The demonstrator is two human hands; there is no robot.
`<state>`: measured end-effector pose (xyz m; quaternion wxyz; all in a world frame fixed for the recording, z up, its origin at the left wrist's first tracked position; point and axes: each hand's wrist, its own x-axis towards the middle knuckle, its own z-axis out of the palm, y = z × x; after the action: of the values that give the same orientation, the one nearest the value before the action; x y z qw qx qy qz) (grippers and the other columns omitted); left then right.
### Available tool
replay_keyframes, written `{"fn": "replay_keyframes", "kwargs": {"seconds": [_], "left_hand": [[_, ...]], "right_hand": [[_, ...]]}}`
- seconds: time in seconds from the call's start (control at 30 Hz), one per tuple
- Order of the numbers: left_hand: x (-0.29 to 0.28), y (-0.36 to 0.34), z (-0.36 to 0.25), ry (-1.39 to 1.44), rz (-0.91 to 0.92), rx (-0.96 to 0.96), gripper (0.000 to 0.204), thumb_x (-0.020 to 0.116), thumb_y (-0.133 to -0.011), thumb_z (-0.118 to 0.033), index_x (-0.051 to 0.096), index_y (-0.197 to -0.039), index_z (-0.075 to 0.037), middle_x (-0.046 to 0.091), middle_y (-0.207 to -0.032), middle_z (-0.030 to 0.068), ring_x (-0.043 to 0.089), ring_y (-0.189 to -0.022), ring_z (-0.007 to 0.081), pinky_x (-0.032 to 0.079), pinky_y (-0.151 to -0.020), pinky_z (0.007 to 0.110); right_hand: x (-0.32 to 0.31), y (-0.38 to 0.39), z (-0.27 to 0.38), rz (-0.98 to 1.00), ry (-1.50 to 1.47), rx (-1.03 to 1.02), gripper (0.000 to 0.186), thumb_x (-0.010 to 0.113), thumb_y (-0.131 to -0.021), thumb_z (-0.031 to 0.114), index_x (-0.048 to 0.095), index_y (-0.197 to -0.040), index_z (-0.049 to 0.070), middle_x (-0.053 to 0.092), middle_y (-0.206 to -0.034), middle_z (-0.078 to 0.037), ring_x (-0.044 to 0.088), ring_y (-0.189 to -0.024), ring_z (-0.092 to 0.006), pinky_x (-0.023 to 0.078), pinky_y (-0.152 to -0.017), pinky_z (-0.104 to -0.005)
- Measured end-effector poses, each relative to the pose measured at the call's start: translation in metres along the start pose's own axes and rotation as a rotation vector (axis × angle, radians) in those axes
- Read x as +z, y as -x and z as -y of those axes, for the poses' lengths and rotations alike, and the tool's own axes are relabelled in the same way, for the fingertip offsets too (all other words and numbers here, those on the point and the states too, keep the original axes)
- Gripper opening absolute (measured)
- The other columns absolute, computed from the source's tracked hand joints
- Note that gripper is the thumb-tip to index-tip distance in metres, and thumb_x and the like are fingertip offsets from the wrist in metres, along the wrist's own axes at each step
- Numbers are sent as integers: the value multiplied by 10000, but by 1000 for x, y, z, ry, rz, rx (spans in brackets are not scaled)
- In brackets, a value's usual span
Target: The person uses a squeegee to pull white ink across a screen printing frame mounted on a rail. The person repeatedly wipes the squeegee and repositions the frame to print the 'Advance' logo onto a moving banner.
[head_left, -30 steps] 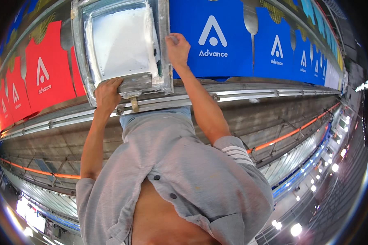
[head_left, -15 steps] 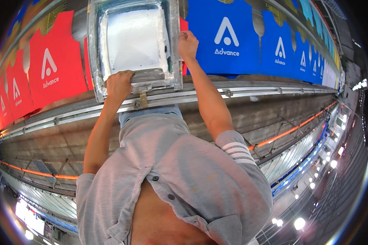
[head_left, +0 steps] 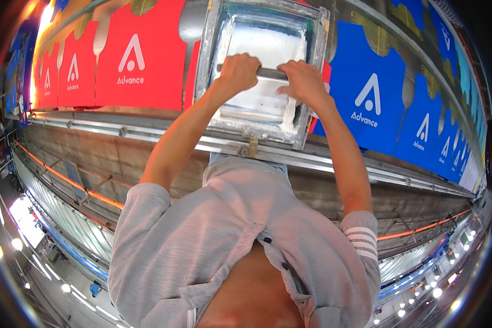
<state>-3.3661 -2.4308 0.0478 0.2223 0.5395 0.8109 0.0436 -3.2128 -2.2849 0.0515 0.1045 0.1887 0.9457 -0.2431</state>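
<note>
A screen-printing frame (head_left: pixel 321 41) with a metal rim lies over a red fabric piece, white ink smeared across its mesh (head_left: pixel 257 104). Both my hands are on the bar-shaped squeegee (head_left: pixel 270 72) that spans the middle of the screen. My left hand (head_left: pixel 239 74) is wrapped round its left part. At the right end my right hand (head_left: pixel 306 82) grips it, fingers over the top and thumb below. The squeegee's lower edge is hard to make out.
Red garment pieces (head_left: pixel 145 71) with white prints lie in a row to the left, blue ones (head_left: pixel 366 82) to the right. A metal rail (head_left: pixel 306 159) runs along the near table edge, with a small brass-coloured bracket (head_left: pixel 253 147) below the frame.
The squeegee has moved from the screen's near end to its middle. My right hand has left the frame's right side and joined my left on the squeegee. The view has shifted.
</note>
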Motion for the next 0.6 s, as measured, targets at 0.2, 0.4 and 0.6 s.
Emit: {"fn": "replay_keyframes", "kwargs": {"seconds": [0.2, 0.4, 0.6], "left_hand": [[-39, -129, 60, -102, -28, -15, 339, 602, -725, -141, 769, -1021, -158, 733, -917, 157, 707, -875, 350, 572, -785, 461], [-43, -150, 75, -149, 13, -11, 358, 585, -720, -121, 779, -1018, -163, 736, -910, 157, 708, -870, 353, 575, -768, 454], [2, -44, 56, -85, 57, -27, 371, 583, -736, -136, 781, -1031, -241, 733, -863, 138, 707, -809, 349, 570, -738, 462]], "right_hand": [[-27, -113, -63, -43, 174, -13, 350, 614, -750, 129, 742, -1075, 107, 730, -985, -154, 690, -956, -319, 470, -870, -479], [-22, -136, -75, -132, 130, -39, 347, 624, -762, 147, 729, -1089, 94, 722, -1044, -139, 674, -1011, -315, 450, -966, -499], [25, -43, -27, -126, 125, -91, 220, 592, -799, 119, 721, -975, 98, 669, -927, -82, 660, -992, -254, 388, -1066, -499]]}}
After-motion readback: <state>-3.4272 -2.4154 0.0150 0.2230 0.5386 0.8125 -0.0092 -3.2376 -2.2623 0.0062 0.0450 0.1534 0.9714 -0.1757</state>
